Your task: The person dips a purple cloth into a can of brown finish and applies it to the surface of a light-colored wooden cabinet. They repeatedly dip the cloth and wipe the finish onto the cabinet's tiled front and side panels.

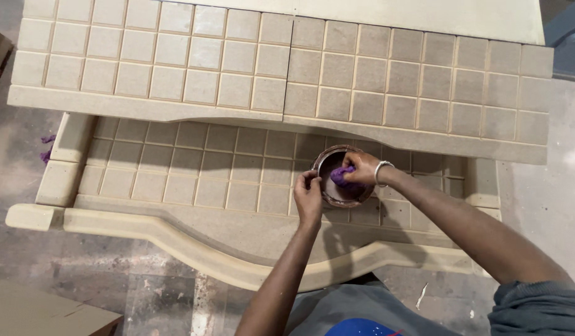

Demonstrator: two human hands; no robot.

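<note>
Head view, looking straight down: I see both hands meeting at a small round brown bowl (pixel 344 186) that sits on a beige carved panel (pixel 194 180) with a grid of raised squares. The bowl stands right of the panel's middle, close under the far stepped edge.

Left hand (pixel 308 198): the fingers are curled, and the fingertips (pixel 312 177) pinch the bowl's near-left rim. The hand grips the rim only; nothing else is in it.

Right hand (pixel 362 168): it reaches in from the right over the bowl's far side, fingers bent down and closed on a wad of purple cloth (pixel 341 176), which is pressed into the bowl. A metal bangle (pixel 382 171) circles the right wrist.

Panel layout: the panel is recessed, with a curved moulded border (pixel 175 239) along its near edge and blocky ends at left and right. A second gridded panel (pixel 287 68) of the same beige material lies across its far edge, split by a seam near the centre.

Surroundings: the panels rest over a grey, stained floor (pixel 144 292). A few purple scraps (pixel 46 149) lie on the floor just off the panel's left end. I cannot tell what the bowl holds beneath the cloth.
</note>
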